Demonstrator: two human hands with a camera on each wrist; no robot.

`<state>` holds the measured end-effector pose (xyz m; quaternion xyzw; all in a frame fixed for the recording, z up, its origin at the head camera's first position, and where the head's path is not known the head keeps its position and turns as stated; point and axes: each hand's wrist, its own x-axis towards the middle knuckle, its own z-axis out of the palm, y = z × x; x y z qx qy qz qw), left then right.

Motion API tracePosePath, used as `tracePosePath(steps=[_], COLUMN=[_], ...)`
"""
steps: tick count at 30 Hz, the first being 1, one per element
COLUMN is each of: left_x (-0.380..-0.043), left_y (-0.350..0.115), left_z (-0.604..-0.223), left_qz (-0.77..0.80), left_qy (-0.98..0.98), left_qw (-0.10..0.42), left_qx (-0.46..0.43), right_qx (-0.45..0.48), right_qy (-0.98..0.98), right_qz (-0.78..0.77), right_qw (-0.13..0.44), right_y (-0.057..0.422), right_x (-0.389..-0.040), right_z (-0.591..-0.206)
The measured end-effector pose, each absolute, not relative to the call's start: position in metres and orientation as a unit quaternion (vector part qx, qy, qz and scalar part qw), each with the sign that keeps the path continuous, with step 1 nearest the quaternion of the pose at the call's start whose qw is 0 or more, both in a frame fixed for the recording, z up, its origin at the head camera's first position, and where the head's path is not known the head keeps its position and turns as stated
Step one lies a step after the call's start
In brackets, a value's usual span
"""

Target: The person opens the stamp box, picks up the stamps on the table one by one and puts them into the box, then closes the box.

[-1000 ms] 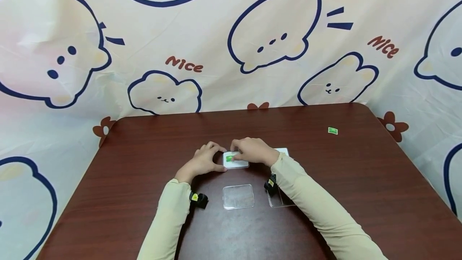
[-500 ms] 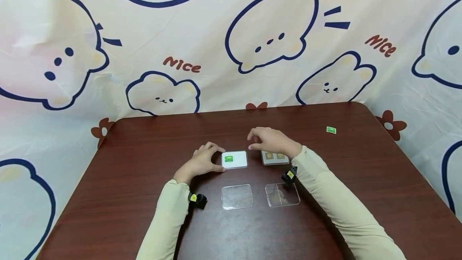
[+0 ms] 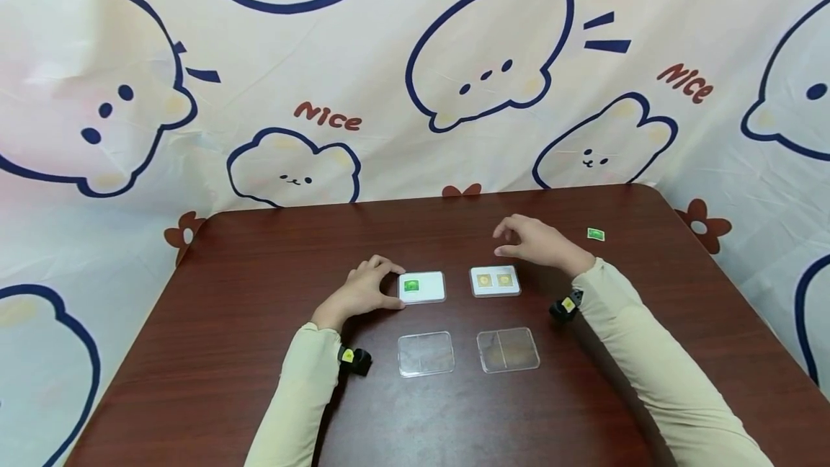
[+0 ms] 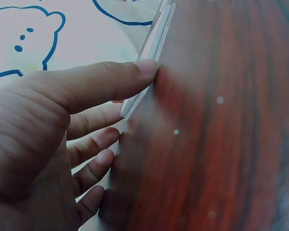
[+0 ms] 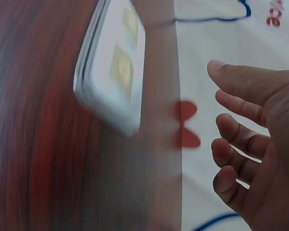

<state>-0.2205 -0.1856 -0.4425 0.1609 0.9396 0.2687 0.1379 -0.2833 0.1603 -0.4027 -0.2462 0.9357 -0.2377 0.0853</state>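
Observation:
A flat white case [image 3: 432,287] lies left of the table's middle with one small green stamp [image 3: 411,285] on its left half. My left hand [image 3: 365,287] holds this case at its left end, thumb on the near edge and a finger on the far edge. The thumb pressing the case's edge shows in the left wrist view. My right hand [image 3: 541,242] is in the air with loosely bent fingers and nothing in them. Below it to the left is a second white case [image 3: 494,290] bearing two gold-coloured squares. Another green stamp [image 3: 596,234] lies farther right.
Two clear plastic lids, a left lid [image 3: 426,354] and a right lid [image 3: 509,350], lie nearer to me, each below one case. A patterned cloth [image 3: 389,56] hangs behind the brown table [image 3: 292,236].
My right hand has left the first case, where the green stamp now shows uncovered, and moved right past the second case. My left hand stays at the first case.

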Motion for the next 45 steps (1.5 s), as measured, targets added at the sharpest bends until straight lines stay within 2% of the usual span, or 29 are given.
tracePosePath(steps=[17, 24, 32, 39, 45], left_x=[-0.222, -0.221, -0.220, -0.220, -0.221], left_y=[-0.185, -0.184, -0.185, -0.187, -0.187], left_z=[-0.443, -0.441, -0.443, -0.442, -0.443], left_qz=[0.270, 0.274, 0.273, 0.278, 0.276], left_qy=[0.940, 0.939, 0.940, 0.938, 0.938], left_qw=[0.133, 0.135, 0.134, 0.136, 0.135], left_qx=[0.163, 0.159, 0.157, 0.158, 0.158], right_qx=[-0.133, -0.100, -0.083, -0.096, -0.089], right_qy=[0.956, 0.962, 0.957, 0.962, 0.962], right_qz=[-0.248, -0.243, -0.260, -0.242, -0.240], right_qw=[0.087, 0.074, 0.101, 0.084, 0.095], right_y=[0.263, 0.282, 0.294, 0.308, 0.319], right_x=[-0.300, -0.301, -0.299, -0.302, -0.303], right_z=[-0.425, -0.426, -0.426, -0.430, -0.431])
